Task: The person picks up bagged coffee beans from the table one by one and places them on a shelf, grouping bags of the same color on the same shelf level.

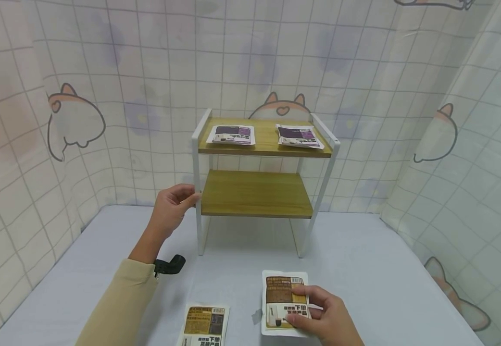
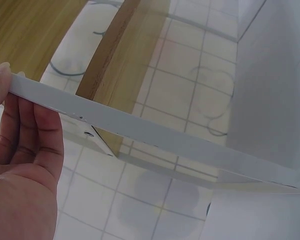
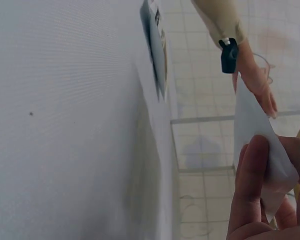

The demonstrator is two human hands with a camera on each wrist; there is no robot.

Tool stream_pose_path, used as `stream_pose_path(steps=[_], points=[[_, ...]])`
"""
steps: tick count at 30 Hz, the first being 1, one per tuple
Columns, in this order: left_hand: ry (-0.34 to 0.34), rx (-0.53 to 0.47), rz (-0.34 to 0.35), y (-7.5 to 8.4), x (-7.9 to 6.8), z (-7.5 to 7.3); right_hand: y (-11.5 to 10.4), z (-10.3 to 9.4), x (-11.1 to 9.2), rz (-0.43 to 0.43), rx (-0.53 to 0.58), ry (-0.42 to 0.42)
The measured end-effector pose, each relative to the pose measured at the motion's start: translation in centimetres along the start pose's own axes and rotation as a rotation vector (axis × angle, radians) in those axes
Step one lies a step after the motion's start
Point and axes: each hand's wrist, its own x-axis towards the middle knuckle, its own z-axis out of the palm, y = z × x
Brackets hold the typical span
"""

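My left hand (image 1: 171,207) pinches the left front post (image 1: 197,206) of a small two-tier shelf, near the lower board. In the left wrist view, the left thumb lies on one side of the white post and the curled fingers on the other. My right hand (image 1: 326,315) grips a brown-and-white pouch (image 1: 278,302) by its right side, thumb on the printed front, in front of the shelf. The right wrist view shows this pouch edge-on between thumb and fingers, above the table. A second brown-and-white pouch (image 1: 205,324) lies on the table to its left.
Two purple-and-white pouches sit apart on the upper board: a left pouch (image 1: 231,135) and a right pouch (image 1: 299,136). The lower wooden board (image 1: 256,192) is bare. A white table (image 1: 376,269) carries the shelf; a gridded curtain (image 1: 155,86) surrounds it at the back and sides.
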Motion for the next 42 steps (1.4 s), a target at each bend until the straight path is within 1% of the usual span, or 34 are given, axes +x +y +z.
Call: stream_pose_path(steps=[9, 17, 24, 28, 35, 42], points=[[0.001, -0.021, 0.002, 0.3, -0.1, 0.0, -1.3, 0.2, 0.0, 0.039, 0.021, 0.031], [0.0, -0.017, 0.009, 0.0, -0.1, -0.1, -2.6, 0.3, -0.3, -0.005, 0.03, 0.057], [0.0, -0.02, 0.005, 0.1, -0.1, -0.1, -2.9, 0.4, -0.4, -0.045, 0.066, 0.059], [-0.004, -0.029, 0.006, 0.1, -0.1, -0.1, -3.1, 0.4, -0.3, -0.07, 0.069, 0.059], [-0.006, -0.03, -0.002, 0.3, -0.1, -0.1, -3.9, 0.5, -0.1, -0.084, 0.115, 0.076], [-0.004, -0.021, -0.018, 0.4, -0.2, -0.1, -4.8, 0.6, 0.1, -0.096, 0.114, 0.089]])
